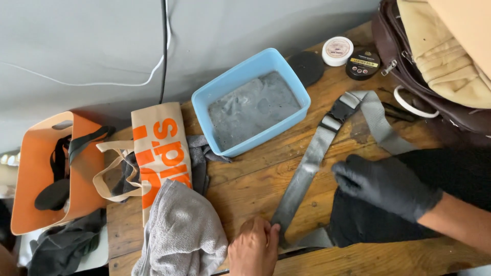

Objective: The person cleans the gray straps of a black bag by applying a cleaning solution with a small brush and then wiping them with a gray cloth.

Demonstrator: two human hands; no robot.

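Note:
A grey webbing strap [307,168] lies diagonally across the wooden table [245,184], with a black buckle [341,110] near its upper end. My left hand [254,249], bare, pinches the strap's lower end at the table's front edge. My right hand [384,185] wears a black glove and presses a black cloth [358,222] against the table just right of the strap.
A blue tub [250,102] holds a grey wet cloth. A tan and orange tote bag [158,153] and a grey towel [181,235] lie at left, beside an orange bin [48,168]. Two small round tins [350,57] and a brown bag [434,66] sit at the back right.

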